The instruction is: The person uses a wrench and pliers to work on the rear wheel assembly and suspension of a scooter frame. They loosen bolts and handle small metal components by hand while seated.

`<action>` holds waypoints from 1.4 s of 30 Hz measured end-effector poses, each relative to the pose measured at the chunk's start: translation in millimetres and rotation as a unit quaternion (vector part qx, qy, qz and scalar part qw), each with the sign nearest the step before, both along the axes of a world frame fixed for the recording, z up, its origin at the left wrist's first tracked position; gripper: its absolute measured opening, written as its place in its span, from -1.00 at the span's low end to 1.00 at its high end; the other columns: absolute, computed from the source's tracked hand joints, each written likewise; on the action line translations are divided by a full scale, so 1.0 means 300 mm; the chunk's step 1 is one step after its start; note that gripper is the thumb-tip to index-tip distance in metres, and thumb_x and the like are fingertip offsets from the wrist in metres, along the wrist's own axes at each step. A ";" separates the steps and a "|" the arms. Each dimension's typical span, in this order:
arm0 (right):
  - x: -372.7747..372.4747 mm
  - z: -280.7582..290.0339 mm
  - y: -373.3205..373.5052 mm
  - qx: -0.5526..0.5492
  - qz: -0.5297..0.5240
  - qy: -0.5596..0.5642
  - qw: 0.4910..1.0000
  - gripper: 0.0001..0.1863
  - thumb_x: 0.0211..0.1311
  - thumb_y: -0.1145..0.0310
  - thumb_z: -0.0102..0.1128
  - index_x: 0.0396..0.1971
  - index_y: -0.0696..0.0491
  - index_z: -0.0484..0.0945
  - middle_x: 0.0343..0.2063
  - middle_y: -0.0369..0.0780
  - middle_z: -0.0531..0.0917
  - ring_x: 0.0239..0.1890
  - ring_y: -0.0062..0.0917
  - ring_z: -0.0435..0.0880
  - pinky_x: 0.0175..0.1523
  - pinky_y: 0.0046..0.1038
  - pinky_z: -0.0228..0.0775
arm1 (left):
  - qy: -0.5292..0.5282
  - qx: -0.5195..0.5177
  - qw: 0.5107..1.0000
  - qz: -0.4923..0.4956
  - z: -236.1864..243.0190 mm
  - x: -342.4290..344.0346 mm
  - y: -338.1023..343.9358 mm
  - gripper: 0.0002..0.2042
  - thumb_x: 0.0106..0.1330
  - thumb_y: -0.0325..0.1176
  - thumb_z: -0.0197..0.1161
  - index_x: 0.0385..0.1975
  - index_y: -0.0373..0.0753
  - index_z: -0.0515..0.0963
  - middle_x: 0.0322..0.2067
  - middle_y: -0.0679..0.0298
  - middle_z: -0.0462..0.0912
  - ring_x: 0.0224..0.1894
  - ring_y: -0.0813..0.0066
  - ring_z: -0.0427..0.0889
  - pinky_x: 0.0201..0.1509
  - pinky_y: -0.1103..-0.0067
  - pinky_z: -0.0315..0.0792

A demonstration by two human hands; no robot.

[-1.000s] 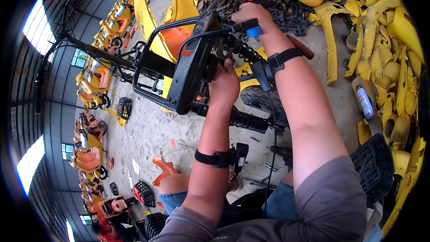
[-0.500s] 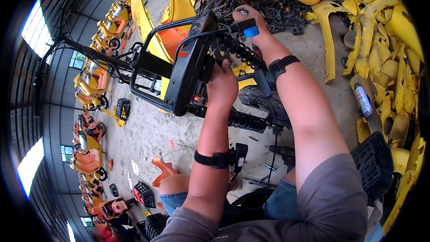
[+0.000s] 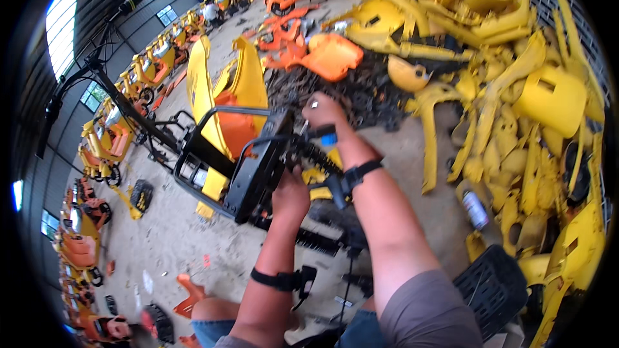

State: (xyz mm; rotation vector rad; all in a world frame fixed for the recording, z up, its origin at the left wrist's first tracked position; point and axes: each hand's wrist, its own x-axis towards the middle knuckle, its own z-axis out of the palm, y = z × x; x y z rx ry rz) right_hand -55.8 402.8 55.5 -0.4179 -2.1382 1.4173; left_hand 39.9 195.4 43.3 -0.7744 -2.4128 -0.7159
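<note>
A black scooter frame with a tubular rack lies in front of me, beside upright yellow panels and an orange panel. My left hand is closed at the frame’s near side, below the rack plate; what its fingers grip is partly hidden. My right hand is closed around a small shiny metal piece beyond the frame, just above a blue-and-black part. A coil spring runs between my forearms, with a tyre beneath. The picture is slightly blurred.
Yellow body panels are heaped on the right, with a spray can and a black crate. Dark small parts and orange panels lie ahead. Scooters line the left wall, and a crouched person is far back.
My view has tilted up, so the scene sits lower and shows more of the heap. Both hands stay closed at the frame, with little visible change in their positions.
</note>
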 end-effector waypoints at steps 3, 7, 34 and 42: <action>0.031 -0.127 0.057 -0.319 0.061 0.127 0.937 -0.80 0.18 0.44 0.25 -0.19 0.10 0.55 -0.51 -0.30 0.59 -0.46 -0.64 0.56 -0.41 -0.57 0.36 | -0.119 0.034 0.991 -0.048 -0.005 0.005 0.050 -0.63 0.46 -0.28 0.06 0.07 -0.47 0.41 -0.04 -0.26 0.51 0.03 -0.32 0.48 0.16 0.14 0.37; -0.011 -0.107 -0.044 -0.481 0.069 0.217 0.847 -0.79 0.17 0.45 0.29 -0.20 0.02 0.52 -0.51 -0.31 0.54 -0.59 -0.63 0.48 -0.52 -0.52 0.33 | -0.099 0.051 0.994 -0.021 0.000 -0.008 0.009 -0.60 0.48 -0.22 0.01 0.08 -0.47 0.41 -0.04 -0.27 0.53 0.05 -0.33 0.48 0.19 0.13 0.35; 0.060 0.040 -0.009 -0.010 -0.003 -0.062 0.998 -0.72 0.02 0.27 0.23 -0.31 0.14 0.60 -0.29 -0.02 0.70 -0.21 -0.14 0.68 -0.09 -0.25 0.49 | -0.014 -0.082 0.996 -0.009 0.018 0.018 -0.021 -0.69 0.49 -0.32 -0.03 -0.03 -0.44 0.51 -0.09 -0.15 0.56 -0.02 -0.17 0.56 0.10 0.15 0.43; -0.049 -0.106 -0.021 -0.361 0.103 0.149 0.915 -0.81 0.15 0.41 0.27 -0.24 0.09 0.54 -0.48 -0.30 0.61 -0.45 -0.60 0.60 -0.37 -0.53 0.42 | 0.099 -0.139 0.985 -0.004 -0.059 -0.030 -0.010 -0.75 0.41 -0.37 0.05 -0.09 -0.39 0.57 -0.16 -0.11 0.58 -0.10 -0.08 0.60 0.04 0.20 0.48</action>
